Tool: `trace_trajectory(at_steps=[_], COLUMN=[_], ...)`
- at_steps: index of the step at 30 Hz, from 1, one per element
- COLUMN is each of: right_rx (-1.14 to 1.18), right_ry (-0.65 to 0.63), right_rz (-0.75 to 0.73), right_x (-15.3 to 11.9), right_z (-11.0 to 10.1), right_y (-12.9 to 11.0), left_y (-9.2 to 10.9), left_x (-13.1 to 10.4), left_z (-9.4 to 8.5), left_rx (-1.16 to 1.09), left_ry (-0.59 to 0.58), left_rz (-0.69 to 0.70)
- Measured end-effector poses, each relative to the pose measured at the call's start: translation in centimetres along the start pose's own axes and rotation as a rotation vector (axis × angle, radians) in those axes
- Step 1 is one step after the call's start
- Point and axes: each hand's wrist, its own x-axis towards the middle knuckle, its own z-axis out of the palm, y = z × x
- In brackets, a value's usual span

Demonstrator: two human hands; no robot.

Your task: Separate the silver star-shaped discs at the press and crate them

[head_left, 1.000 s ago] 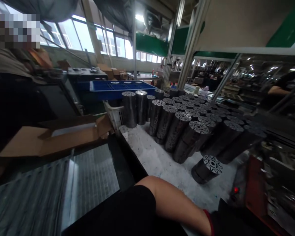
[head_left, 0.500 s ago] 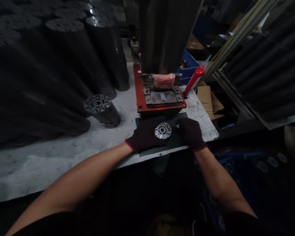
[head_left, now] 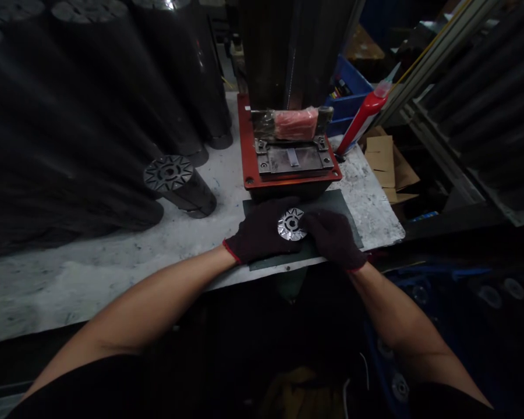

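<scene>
My left hand (head_left: pixel 266 231), in a dark glove with a red cuff, is wrapped round the side of a round slotted metal disc (head_left: pixel 291 224). The disc has a star-like pattern and a hole at its centre, and its face is turned up. At the disc's right edge are the fingertips of my right hand (head_left: pixel 335 237), gloved alike and closed in a pinch. What they pinch, if anything, is hidden. Both hands are over a dark green mat (head_left: pixel 343 209) at the table's front edge.
Behind the hands stands a red-based press (head_left: pixel 248 139) with a metal fixture (head_left: pixel 294 160). To the left are a stack of slotted discs (head_left: pixel 192 189) and tall dark columns (head_left: pixel 196 75). A red bottle (head_left: pixel 364 116), blue bin (head_left: pixel 353 90) and cardboard box (head_left: pixel 382 160) are at right.
My right hand has moved left, from beside the disc to its right edge. The left hand keeps its hold on the disc. The camera view has shifted slightly.
</scene>
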Motion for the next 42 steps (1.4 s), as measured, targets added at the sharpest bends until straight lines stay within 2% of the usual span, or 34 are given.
trace_trajectory(at_steps=[2,5,7,10,12,15,18,20,22,25,28,30,33,37,39,42], right_rx=[-0.112,-0.326,-0.417,-0.479,-0.507,-0.572,-0.62,-0.6,-0.538,-0.297,-0.011,0.051,0.055,0.036,-0.044,-0.197], right_ry=[-0.025,-0.088,-0.135,-0.181,-0.106,0.047,-0.021,-0.058,-0.011,0.15,0.134,0.104,0.114,0.072,0.008,-0.073], right_rz=[-0.078,-0.283,-0.386,-0.444,-0.51,-0.608,-0.692,-0.738,-0.681,-0.338,-0.009,0.091,0.129,0.11,0.005,-0.264], right_x=[-0.2,-1.0,-1.6,-1.0,1.2,6.6,11.5,12.5,11.1,6.3,2.3,1.3,1.5,1.4,0.8,1.2], right_z=[0.0,-0.5,-1.3,-3.4,-4.8,-6.0,-6.0,-5.6,-5.1,-3.6,-1.6,-0.6,0.3,0.1,-0.6,-2.5], right_y=[0.0,-0.2,-0.5,-1.5,-2.2,-3.0,-3.4,-3.6,-3.8,-3.6,-2.3,-1.2,-0.4,-0.6,-0.9,-1.8], left_y=[0.1,0.1,0.1,0.1,0.0,-0.3,-0.6,-0.7,-0.7,-0.6,-0.5,-0.4,-0.2,-0.1,-0.2,-0.5], left_x=[-0.1,-0.1,-0.2,-0.1,-0.1,-0.1,-0.3,-0.4,-0.5,-0.4,-0.3,-0.3,-0.2,-0.1,-0.1,-0.2], left_z=[0.0,-0.1,-0.1,0.0,0.1,0.1,-0.1,-0.3,-0.3,-0.2,-0.1,-0.1,-0.2,-0.1,0.0,-0.1], left_rx=[0.013,0.004,-0.026,-0.059,-0.088,-0.133,-0.159,-0.158,-0.145,-0.143,-0.113,-0.078,-0.058,-0.051,-0.056,-0.101], left_ry=[-0.002,-0.01,-0.013,0.008,0.027,0.042,0.028,0.013,0.016,0.021,0.017,0.012,0.006,0.0,0.013,0.02], left_rz=[-0.008,-0.026,-0.033,-0.007,0.029,0.044,0.017,0.01,0.025,0.051,0.021,-0.002,-0.014,-0.008,-0.003,0.02])
